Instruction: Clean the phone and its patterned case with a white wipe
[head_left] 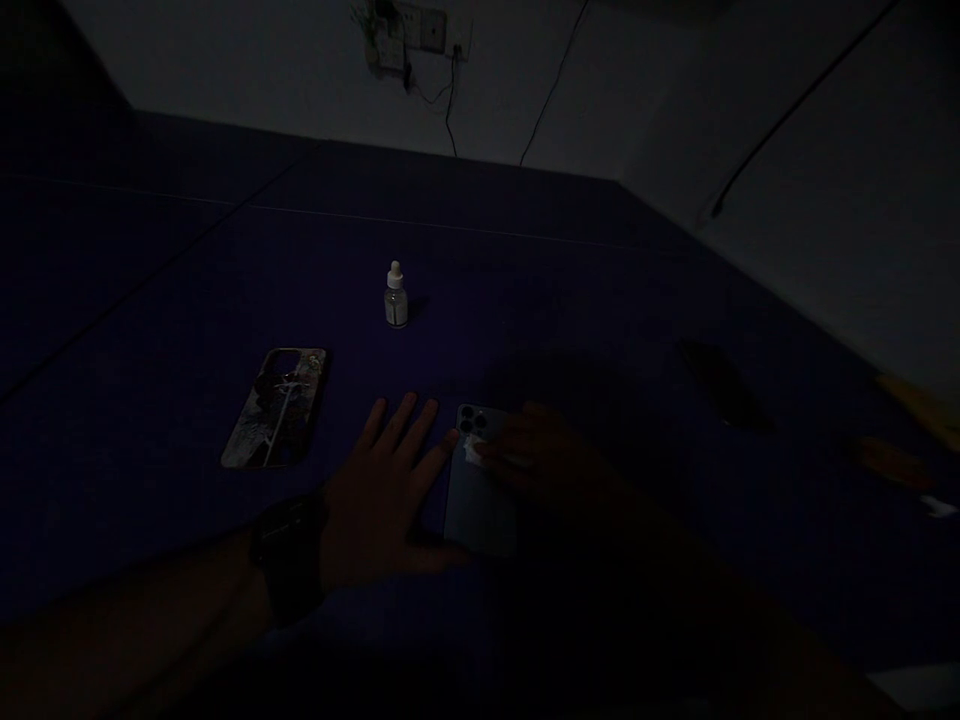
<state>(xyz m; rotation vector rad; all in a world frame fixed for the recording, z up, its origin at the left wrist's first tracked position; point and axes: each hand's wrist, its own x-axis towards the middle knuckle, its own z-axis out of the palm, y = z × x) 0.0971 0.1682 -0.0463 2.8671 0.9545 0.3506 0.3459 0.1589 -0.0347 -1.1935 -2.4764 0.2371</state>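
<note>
A smartphone (480, 515) lies back side up, its camera lenses at the far left corner. My left hand (382, 495) rests flat with fingers spread, the thumb and little-finger side meeting the phone's left edge. A watch is on that wrist. Against the phone's back, just below the lenses, my right hand (536, 450) pinches a small white wipe (473, 450); its material is too dark to make out. To the left lies a patterned phone case (277, 410) with a camera cutout. Beyond the hands a dropper bottle (396, 300) with a white top stands upright.
The surface (480, 300) is dark blue. At right lies a dark flat object (721, 385), with orange and yellow items (892, 462) near the edge. Along the back wall are sockets (433, 32) and hanging cables (451, 110). Deep shadow covers the lower right.
</note>
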